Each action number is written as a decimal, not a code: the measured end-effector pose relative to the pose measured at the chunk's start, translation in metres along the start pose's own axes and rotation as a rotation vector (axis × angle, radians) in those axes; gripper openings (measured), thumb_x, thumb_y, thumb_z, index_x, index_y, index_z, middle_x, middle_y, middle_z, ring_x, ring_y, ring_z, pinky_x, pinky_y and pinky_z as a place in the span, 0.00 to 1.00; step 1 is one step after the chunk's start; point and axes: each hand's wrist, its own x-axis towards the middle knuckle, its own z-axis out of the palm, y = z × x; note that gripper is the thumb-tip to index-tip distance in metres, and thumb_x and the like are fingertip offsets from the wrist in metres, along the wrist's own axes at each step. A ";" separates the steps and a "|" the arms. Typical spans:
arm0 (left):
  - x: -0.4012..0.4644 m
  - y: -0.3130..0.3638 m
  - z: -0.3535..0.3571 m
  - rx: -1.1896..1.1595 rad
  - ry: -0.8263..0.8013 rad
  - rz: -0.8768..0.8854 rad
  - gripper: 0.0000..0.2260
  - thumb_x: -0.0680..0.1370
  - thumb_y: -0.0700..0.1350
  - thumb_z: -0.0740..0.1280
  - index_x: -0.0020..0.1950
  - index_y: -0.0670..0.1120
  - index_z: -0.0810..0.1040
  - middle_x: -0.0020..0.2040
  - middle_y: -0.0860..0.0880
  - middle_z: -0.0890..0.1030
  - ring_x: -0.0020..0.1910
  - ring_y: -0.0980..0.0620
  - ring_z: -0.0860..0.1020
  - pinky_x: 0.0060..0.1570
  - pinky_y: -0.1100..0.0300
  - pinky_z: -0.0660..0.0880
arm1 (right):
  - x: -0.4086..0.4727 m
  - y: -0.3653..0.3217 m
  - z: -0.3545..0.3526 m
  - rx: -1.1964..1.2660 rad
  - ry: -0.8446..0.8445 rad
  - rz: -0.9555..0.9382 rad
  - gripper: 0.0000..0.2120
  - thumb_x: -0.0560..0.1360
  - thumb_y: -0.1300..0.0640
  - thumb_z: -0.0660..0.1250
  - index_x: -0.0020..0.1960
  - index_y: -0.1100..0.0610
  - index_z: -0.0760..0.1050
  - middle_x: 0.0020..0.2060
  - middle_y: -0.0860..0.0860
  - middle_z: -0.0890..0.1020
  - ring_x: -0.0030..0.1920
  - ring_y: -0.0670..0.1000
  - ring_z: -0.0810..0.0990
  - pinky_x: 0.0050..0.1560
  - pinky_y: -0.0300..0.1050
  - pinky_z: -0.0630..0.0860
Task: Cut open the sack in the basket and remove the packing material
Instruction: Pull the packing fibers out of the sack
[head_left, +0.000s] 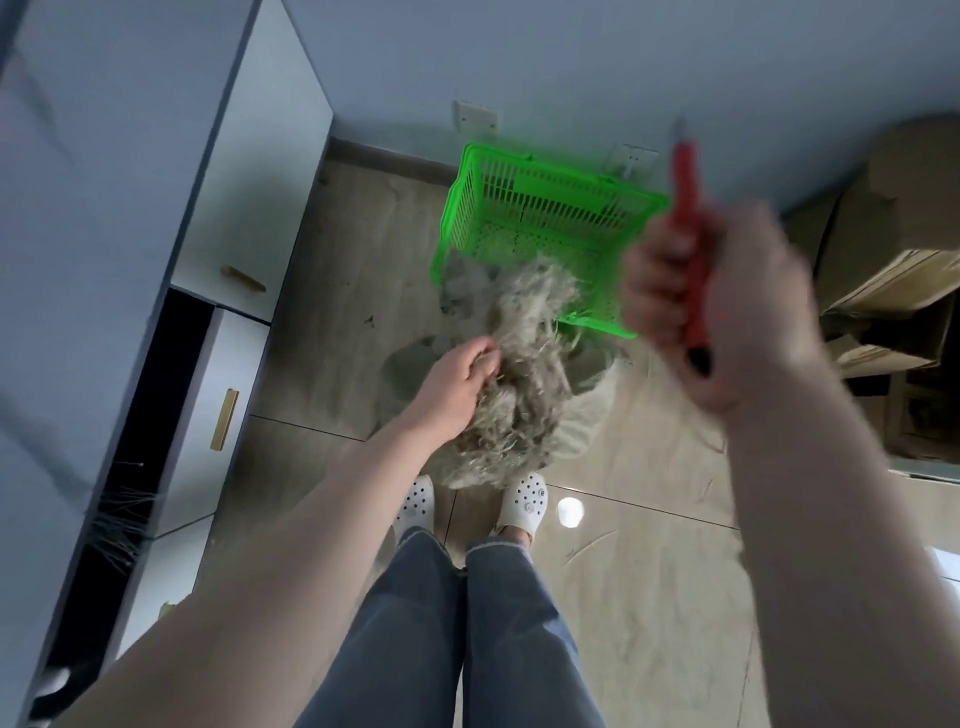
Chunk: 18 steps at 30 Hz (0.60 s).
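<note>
**Packing material out, cutter raised**

Head view: left hand (460, 382) grip closed on a wad of fibrous packing material (519, 395), held above the floor (649, 519) near the white clogs (527, 501). Right hand (727, 306), blurred, fist closed round a red cutter (688, 218), blade up. Green basket (545, 228) tipped on the far floor; sack (584, 415) lies just behind the wad.

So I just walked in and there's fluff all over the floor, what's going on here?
A person is standing over a green basket tipped on the tiled floor. Their left hand grips a big clump of pale fibrous packing material, lifted out in front of the basket. Their right hand, blurred, is raised and closed around a red-handled cutter. Whitish sack cloth shows behind the clump, and the basket looks nearly empty.
</note>
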 end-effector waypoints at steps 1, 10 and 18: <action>-0.004 -0.008 0.001 -0.031 0.029 -0.038 0.13 0.83 0.47 0.56 0.60 0.41 0.74 0.56 0.46 0.80 0.56 0.49 0.77 0.57 0.58 0.70 | 0.005 -0.012 -0.001 0.000 0.067 -0.045 0.20 0.79 0.53 0.50 0.29 0.51 0.64 0.26 0.47 0.60 0.26 0.48 0.52 0.21 0.39 0.50; -0.003 0.037 -0.007 -0.537 0.150 -0.011 0.07 0.82 0.47 0.60 0.48 0.50 0.77 0.49 0.49 0.82 0.53 0.47 0.80 0.57 0.49 0.76 | 0.021 0.105 -0.043 -1.048 0.353 0.242 0.41 0.64 0.31 0.70 0.63 0.62 0.69 0.54 0.57 0.79 0.51 0.57 0.80 0.51 0.55 0.79; -0.003 0.013 -0.030 -0.207 0.803 0.064 0.09 0.81 0.38 0.61 0.56 0.46 0.78 0.54 0.55 0.78 0.55 0.55 0.76 0.61 0.60 0.71 | 0.017 0.117 -0.056 -0.289 0.718 -0.034 0.17 0.73 0.69 0.69 0.41 0.53 0.65 0.38 0.49 0.74 0.38 0.49 0.81 0.36 0.46 0.82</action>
